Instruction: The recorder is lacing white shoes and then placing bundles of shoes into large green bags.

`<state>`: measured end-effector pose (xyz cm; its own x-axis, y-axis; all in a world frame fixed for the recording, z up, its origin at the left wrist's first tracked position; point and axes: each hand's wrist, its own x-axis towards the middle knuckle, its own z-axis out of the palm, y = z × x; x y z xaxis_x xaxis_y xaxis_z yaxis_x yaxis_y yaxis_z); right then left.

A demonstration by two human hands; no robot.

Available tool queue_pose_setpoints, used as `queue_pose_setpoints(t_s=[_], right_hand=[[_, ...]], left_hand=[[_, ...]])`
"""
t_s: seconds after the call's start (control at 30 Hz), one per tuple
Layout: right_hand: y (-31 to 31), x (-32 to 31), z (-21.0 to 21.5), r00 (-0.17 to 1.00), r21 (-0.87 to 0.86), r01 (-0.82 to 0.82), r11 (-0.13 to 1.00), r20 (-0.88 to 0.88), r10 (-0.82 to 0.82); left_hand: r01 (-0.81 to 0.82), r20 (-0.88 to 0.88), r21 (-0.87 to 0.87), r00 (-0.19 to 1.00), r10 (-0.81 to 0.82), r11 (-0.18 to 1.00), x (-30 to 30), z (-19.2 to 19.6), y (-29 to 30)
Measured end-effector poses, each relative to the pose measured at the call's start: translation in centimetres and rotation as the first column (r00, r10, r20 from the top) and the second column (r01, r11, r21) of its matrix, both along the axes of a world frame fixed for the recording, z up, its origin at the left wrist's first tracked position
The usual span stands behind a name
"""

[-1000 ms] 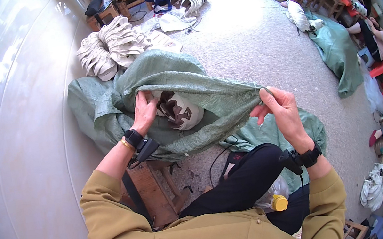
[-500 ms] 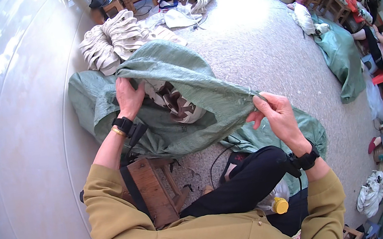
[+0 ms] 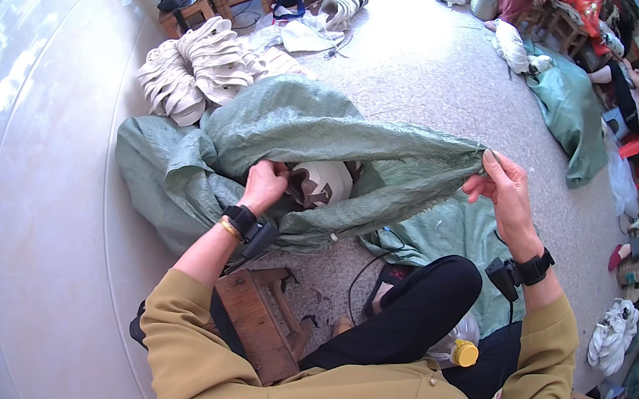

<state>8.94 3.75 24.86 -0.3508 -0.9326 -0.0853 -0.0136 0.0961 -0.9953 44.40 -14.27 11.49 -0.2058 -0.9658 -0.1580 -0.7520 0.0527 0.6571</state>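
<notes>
Green woven sack (image 3: 310, 131) lies slumped on the speckled floor (image 3: 414, 55) in front of the seated person, its mouth pulled wide between the two hands. The left hand (image 3: 264, 185) is clenched on the near edge of the sack's opening, knuckles up, just beside a white and brown shoe piece (image 3: 321, 183) that shows inside the mouth. The right hand (image 3: 504, 188) pinches the far right corner of the same rim between fingers and thumb, so the rim runs taut across from one hand to the other. Both wrists carry dark bands; the left also wears a gold bangle (image 3: 227, 230). A second stretch of green sacking (image 3: 455, 233) lies flat under the right forearm. Beyond the sack, near the pale wall (image 3: 50, 196), sits a stack of white soles (image 3: 190, 66). A small wooden stool (image 3: 260, 330) stands under the left elbow, and a yellow cap (image 3: 464, 353) shows by the person's black trouser leg (image 3: 410, 317). Other people sit at the upper right among more green sacking (image 3: 572, 107), well apart from the hands
</notes>
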Motion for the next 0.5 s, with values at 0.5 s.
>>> queue_pose_setpoints(t_s=[0.5], right_hand=[[-0.2, -0.5, -1.1, 1.0, 0.012, 0.016, 1.0, 0.009, -0.016]], left_hand=[[0.009, -0.699, 0.649, 0.4, 0.592, 0.76, -2.0, -6.5, -0.2]])
